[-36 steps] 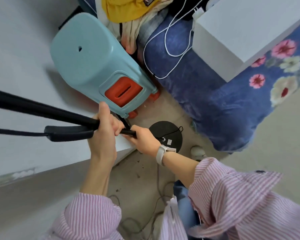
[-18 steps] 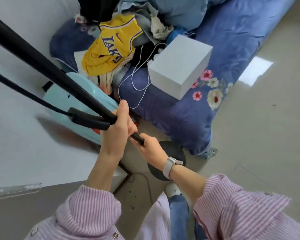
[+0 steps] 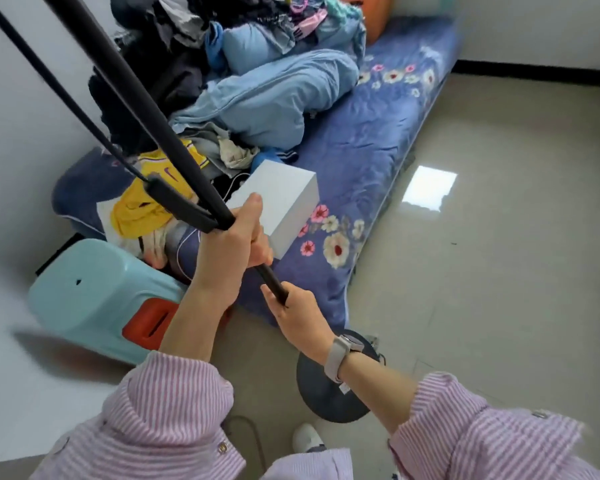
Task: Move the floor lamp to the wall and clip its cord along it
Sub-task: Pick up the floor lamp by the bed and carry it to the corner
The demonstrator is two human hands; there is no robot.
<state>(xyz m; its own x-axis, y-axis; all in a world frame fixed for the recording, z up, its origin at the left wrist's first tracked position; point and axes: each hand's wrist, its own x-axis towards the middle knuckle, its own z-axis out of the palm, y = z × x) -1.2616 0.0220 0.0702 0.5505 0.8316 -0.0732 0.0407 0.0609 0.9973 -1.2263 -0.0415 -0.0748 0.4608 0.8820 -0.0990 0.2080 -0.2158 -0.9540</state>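
The black floor lamp pole (image 3: 142,109) rises steeply from the centre to the top left. My left hand (image 3: 227,247) is wrapped around it at mid height, just below an inline black switch (image 3: 177,204) on the thin black cord (image 3: 59,81) that runs beside the pole. My right hand (image 3: 298,318), with a watch on the wrist, grips the pole lower down. The round black lamp base (image 3: 321,389) sits near the floor under my right wrist, partly hidden by it. The white wall (image 3: 21,140) is on the left.
A light blue plastic stool (image 3: 94,299) with an orange insert lies by the wall at the left. A blue floral mattress (image 3: 368,143) carries a white box (image 3: 284,199) and piled clothes and bedding. Beige tiled floor (image 3: 482,271) spreads to the right. More cord (image 3: 250,434) lies near my shoe.
The view has tilted up and the pole stands more upright than before. Both hands keep their grip on it; the base now appears closer to my feet.
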